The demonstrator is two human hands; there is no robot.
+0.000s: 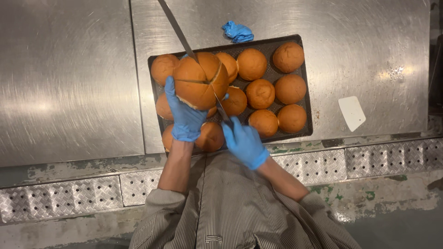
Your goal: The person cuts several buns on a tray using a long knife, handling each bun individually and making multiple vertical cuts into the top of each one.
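A large round bun [200, 80] is lifted above the dark tray [306, 99] near the counter's [69, 83] front edge. The gloved left hand [184, 117] cups it from below; the right hand [244, 142] is closed around a long knife [177, 32] slicing through it.

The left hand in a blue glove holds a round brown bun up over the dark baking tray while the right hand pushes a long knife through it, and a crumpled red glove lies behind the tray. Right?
Not quite: the crumpled glove behind the dark baking tray is blue, not red, as the head view shows. The rest holds: the left hand holds the round brown bun over the tray, and the right hand works the long knife through it.
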